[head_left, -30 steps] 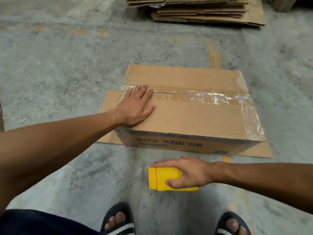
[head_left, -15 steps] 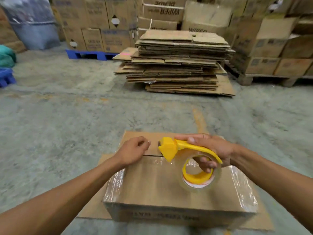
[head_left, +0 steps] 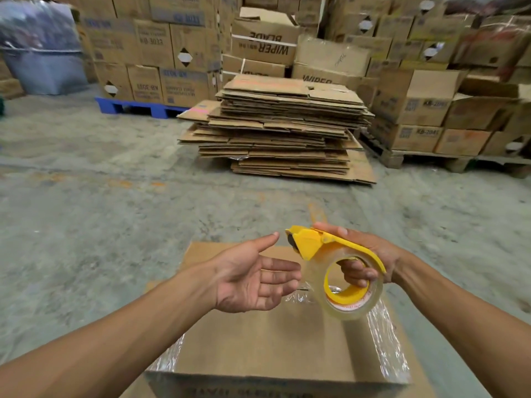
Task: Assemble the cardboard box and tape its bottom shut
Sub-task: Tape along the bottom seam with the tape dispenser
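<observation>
- While the right hand [head_left: 370, 257] grips the yellow tape dispenser [head_left: 337, 271], the left hand [head_left: 253, 277] is spread open beside it.
- Beneath both: cardboard box [head_left: 264, 343] on concrete floor [head_left: 86, 225].
- Beyond: flattened cardboard stack [head_left: 281, 127].

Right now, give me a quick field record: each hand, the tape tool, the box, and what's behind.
left hand: open, palm up, reaching toward the tape roll, above the box
right hand: gripping the tape dispenser, held in the air
tape dispenser: yellow, clear roll loaded
cardboard box: on the floor, clear tape visible along both side edges
behind: stack of flattened cardboard; stacked cartons on a blue pallet
</observation>
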A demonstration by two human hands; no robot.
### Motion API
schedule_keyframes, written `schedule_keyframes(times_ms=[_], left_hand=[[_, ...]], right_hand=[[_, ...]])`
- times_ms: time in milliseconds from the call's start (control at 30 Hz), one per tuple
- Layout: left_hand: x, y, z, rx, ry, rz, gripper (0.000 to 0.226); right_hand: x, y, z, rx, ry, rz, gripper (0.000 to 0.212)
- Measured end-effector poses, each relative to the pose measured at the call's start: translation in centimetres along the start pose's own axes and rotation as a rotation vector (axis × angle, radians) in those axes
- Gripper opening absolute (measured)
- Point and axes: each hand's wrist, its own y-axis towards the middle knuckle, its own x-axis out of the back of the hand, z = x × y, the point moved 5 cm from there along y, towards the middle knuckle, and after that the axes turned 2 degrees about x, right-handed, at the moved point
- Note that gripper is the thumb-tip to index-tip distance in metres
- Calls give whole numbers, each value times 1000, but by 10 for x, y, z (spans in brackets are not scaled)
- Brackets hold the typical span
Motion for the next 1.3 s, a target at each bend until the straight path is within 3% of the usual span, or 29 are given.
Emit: schedule_keyframes(times_ms=[133,300,433,667,900,1300], left_hand=[[-9,-2,1,-24,-59,33,58],[-24,-4,-1,-66,-100,81,33],[-26,-4,-5,-68,-106,98,20],[-23,-3,-5,-49,-135,68,47],[-20,4,5,-50,-74,-17,9],[-12,8,13,-13,-111,-69,4]], right_hand=[[11,-1,-5,17,53,78,49],[21,2,-7,43,193,232,45],[24,1,-4,54,165,222,45],[26,-4,-2,0,88,196,45],[18,-7,3,-35,-15,85,51],[8,-4,4,-106,-123,-28,59]])
